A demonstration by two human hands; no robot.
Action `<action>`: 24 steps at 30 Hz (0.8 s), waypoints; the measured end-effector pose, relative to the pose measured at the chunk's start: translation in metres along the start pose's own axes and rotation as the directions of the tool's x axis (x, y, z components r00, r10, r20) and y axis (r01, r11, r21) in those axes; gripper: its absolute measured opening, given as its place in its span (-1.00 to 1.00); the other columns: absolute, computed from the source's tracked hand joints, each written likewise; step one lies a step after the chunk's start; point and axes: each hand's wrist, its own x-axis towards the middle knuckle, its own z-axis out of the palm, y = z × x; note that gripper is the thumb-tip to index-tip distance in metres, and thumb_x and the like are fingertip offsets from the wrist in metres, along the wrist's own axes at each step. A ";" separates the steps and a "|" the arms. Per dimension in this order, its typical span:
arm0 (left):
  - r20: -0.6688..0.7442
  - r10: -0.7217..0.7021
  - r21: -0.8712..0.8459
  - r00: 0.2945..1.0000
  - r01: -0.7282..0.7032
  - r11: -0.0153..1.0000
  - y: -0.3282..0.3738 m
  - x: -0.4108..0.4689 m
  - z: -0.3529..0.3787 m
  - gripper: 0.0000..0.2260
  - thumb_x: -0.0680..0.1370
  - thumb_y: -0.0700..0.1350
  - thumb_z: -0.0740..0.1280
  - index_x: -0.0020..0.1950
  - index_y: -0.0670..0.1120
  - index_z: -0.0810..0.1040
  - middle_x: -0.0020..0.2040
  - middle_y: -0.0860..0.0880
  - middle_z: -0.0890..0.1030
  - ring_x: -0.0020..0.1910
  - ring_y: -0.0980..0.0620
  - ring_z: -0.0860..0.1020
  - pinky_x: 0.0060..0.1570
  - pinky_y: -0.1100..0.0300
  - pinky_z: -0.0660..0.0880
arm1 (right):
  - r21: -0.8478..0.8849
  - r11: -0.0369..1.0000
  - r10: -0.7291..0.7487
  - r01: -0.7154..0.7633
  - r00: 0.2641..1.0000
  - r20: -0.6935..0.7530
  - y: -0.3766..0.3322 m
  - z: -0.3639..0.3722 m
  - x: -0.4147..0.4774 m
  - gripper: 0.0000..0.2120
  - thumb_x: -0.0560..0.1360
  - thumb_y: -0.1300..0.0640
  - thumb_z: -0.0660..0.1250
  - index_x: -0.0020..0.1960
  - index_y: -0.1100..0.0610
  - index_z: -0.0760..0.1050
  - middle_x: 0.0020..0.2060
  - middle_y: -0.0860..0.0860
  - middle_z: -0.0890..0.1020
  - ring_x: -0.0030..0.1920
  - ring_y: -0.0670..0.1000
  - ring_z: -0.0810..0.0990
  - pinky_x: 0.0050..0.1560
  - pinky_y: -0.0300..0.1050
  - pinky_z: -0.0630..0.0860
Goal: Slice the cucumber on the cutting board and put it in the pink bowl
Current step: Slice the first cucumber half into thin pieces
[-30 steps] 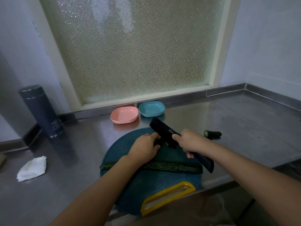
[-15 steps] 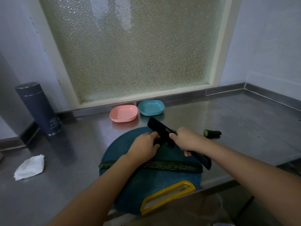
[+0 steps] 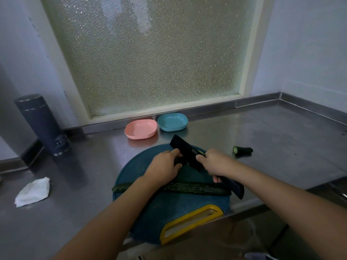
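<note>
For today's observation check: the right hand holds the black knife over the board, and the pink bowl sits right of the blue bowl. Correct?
Not quite. The head view shows the pink bowl left of the blue bowl, not right. The right hand does hold the black knife over the board.

I saw the board (image 3: 142,212) sitting at the counter's (image 3: 281,156) front edge, its yellow handle overhanging. A long cucumber (image 3: 197,189) lay across it from side to side. Beyond that, the right hand (image 3: 216,162) gripped the knife (image 3: 187,152), blade angled toward the back edge. The left hand (image 3: 165,167) curled its fingers onto a dark piece (image 3: 178,161) right against the blade. The pink bowl (image 3: 140,129) and blue bowl (image 3: 172,121) sat side by side by the back edge. A stub (image 3: 243,150) lay right of the board, and a flask (image 3: 43,126) and tissue (image 3: 32,191) sat toward the left edge.
</note>
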 end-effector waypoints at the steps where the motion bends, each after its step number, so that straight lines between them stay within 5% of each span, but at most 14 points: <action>1: 0.003 -0.003 0.000 1.000 0.003 1.000 0.000 0.000 0.000 -0.72 0.53 -0.04 0.29 0.24 -0.02 0.43 0.17 -0.03 0.54 0.12 0.01 0.50 0.06 0.18 0.41 | 0.011 1.000 -0.008 0.009 1.000 -0.015 -0.001 -0.001 0.000 -0.57 0.64 -0.05 0.04 -0.07 0.30 0.43 -0.68 0.08 0.46 -0.69 -0.03 0.43 -0.63 -0.29 0.34; 4: 0.004 -0.009 -0.011 1.000 0.009 1.000 -0.001 0.000 0.001 -0.69 0.53 -0.04 0.30 0.26 -0.02 0.42 0.18 -0.03 0.54 0.13 0.01 0.50 0.09 0.17 0.42 | 0.047 0.998 -0.043 0.046 0.998 -0.048 -0.003 -0.004 -0.001 -0.59 0.64 -0.04 0.05 -0.26 0.20 0.32 -0.67 0.07 0.45 -0.70 -0.04 0.43 -0.62 -0.29 0.35; 8: 0.000 -0.006 -0.012 1.000 0.006 1.000 -0.001 0.000 0.002 -0.70 0.53 -0.04 0.30 0.25 -0.02 0.42 0.18 -0.03 0.54 0.12 0.02 0.50 0.10 0.17 0.43 | 0.039 0.999 -0.036 0.038 0.999 -0.037 -0.006 -0.007 -0.003 -0.60 0.64 -0.04 0.05 -0.25 0.19 0.32 -0.62 0.10 0.47 -0.68 -0.03 0.44 -0.60 -0.27 0.38; 16: -0.005 0.019 -0.013 1.000 -0.019 1.000 -0.003 0.000 0.002 -0.73 0.53 -0.04 0.29 0.21 -0.03 0.43 0.15 -0.03 0.55 0.10 0.02 0.50 0.08 0.17 0.43 | 0.011 1.000 -0.019 0.019 1.000 0.011 -0.011 -0.004 -0.006 -0.56 0.65 -0.03 0.02 0.17 0.34 0.41 -0.55 0.13 0.49 -0.68 -0.05 0.42 -0.63 -0.30 0.36; 24: -0.008 0.020 -0.002 1.000 -0.020 1.000 -0.003 0.000 0.003 -0.74 0.53 -0.04 0.30 0.20 -0.05 0.43 0.14 -0.05 0.55 0.09 0.00 0.51 0.05 0.15 0.44 | -0.058 0.998 -0.004 0.004 1.000 0.009 -0.021 0.013 0.006 -0.51 0.65 -0.02 0.00 0.18 0.40 0.43 -0.53 0.15 0.51 -0.59 0.02 0.47 -0.52 -0.21 0.42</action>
